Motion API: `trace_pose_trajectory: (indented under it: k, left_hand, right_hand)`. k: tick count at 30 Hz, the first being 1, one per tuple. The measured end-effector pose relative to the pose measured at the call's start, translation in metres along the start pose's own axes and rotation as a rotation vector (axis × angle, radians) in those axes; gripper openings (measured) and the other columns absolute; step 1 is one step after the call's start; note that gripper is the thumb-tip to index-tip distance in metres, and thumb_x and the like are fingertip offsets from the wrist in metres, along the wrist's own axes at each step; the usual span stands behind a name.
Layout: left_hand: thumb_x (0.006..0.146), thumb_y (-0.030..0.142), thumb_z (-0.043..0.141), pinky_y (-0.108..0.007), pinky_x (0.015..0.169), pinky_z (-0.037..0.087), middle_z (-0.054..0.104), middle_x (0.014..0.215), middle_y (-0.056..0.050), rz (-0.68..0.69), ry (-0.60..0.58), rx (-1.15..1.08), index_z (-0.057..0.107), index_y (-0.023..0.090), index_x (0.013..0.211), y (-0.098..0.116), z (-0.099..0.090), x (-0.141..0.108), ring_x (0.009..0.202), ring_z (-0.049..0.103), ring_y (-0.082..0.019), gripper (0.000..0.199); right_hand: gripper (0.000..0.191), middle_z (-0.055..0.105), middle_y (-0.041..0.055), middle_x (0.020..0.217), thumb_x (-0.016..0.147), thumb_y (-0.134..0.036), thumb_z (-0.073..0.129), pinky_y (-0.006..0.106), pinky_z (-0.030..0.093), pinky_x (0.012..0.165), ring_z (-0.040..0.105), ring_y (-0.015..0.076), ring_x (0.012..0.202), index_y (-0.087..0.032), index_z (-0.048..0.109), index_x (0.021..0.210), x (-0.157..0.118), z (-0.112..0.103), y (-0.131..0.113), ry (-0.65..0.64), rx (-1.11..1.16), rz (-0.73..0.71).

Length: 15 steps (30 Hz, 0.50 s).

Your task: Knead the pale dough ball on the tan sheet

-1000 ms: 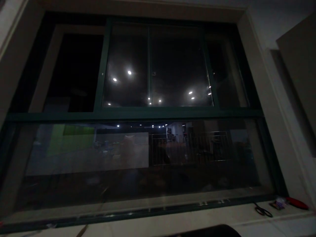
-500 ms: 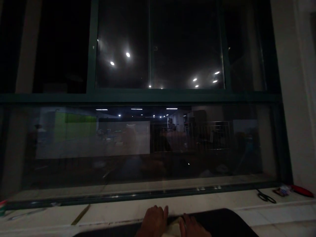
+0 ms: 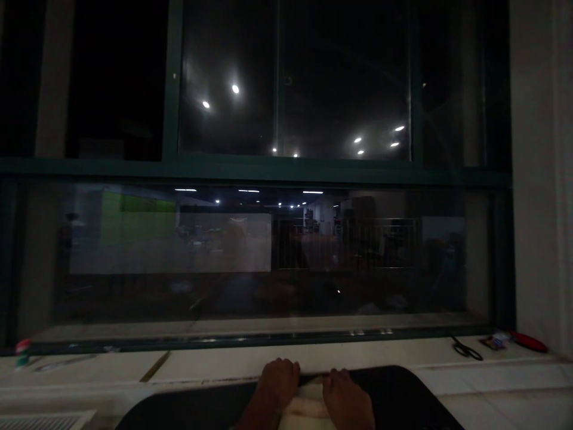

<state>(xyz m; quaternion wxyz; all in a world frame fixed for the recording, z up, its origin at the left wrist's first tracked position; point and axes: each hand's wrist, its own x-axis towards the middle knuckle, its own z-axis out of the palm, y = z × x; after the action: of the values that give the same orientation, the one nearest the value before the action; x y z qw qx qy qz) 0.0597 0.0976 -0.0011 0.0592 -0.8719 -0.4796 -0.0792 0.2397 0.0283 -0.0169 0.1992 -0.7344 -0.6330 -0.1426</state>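
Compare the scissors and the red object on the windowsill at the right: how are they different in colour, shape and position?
The scissors are black, with thin blades and loop handles; the red object is bright red, one solid, long, rounded shape. The scissors lie nearer the middle of the windowsill; the red object lies farther right, close to the wall. A small multicoloured item sits between them. Both lie flat on the sill, untouched by the hands.

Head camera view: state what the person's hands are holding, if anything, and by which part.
Both hands, left hand and right hand, rest on a pale cloth-like bundle lying on the dark mat, one at each side. Whether the fingers actually grip it cannot be told.
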Motion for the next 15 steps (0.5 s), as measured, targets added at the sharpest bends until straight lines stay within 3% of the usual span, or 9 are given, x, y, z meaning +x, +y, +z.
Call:
trace_pose_trajectory:
  k: [4,6,10,12,15]
  left_hand:
    - [0.105,0.030,0.031,-0.047,0.091,0.056,0.072,0.122,-0.012,-0.072,0.084,-0.081,0.066,0.021,0.124,0.018,-0.012,-0.039,0.110,0.068,-0.030,0.041]
    - [0.106,0.036,0.032,-0.049,0.102,0.052,0.068,0.134,-0.009,-0.092,0.153,-0.137,0.061,0.025,0.134,0.026,-0.016,-0.061,0.123,0.062,-0.028,0.042]
    - [0.108,0.041,0.030,-0.053,0.119,0.038,0.053,0.155,-0.007,0.002,0.197,-0.219,0.051,0.027,0.149,0.030,-0.016,-0.106,0.144,0.045,-0.029,0.048]
    - [0.108,0.044,0.029,-0.053,0.122,0.035,0.047,0.158,-0.007,0.083,0.179,-0.219,0.047,0.025,0.152,0.029,-0.012,-0.126,0.147,0.040,-0.029,0.051]
    - [0.108,0.049,0.030,-0.055,0.123,0.033,0.044,0.160,-0.005,0.155,0.161,-0.248,0.042,0.027,0.155,0.026,-0.004,-0.154,0.148,0.040,-0.029,0.053]
  right_hand:
    - [0.050,0.073,0.0138,0.126,0.099,-0.025,0.028,0.042,0.059,0.082,0.070,0.0292,0.111,-0.020,0.066,0.130,-0.038,-0.006,-0.004,0.004,-0.072,0.004]
    - [0.053,0.061,0.0141,0.145,0.101,-0.032,0.026,0.050,0.058,0.092,0.063,0.0322,0.125,-0.019,0.056,0.143,-0.058,-0.010,-0.003,-0.010,-0.061,-0.024]
    - [0.054,0.038,0.0091,0.159,0.101,-0.032,0.027,0.062,0.041,0.115,0.043,0.0300,0.145,-0.021,0.044,0.151,-0.094,-0.033,0.001,-0.141,0.012,-0.099]
    - [0.054,0.042,0.0074,0.158,0.097,-0.023,0.031,0.066,0.035,0.118,0.042,0.0291,0.145,-0.025,0.049,0.148,-0.107,-0.050,0.002,-0.193,0.047,-0.149]
    - [0.048,0.064,0.0070,0.142,0.094,-0.021,0.038,0.067,0.035,0.118,0.056,0.0289,0.135,-0.029,0.062,0.135,-0.123,-0.062,0.004,-0.150,0.087,-0.185]
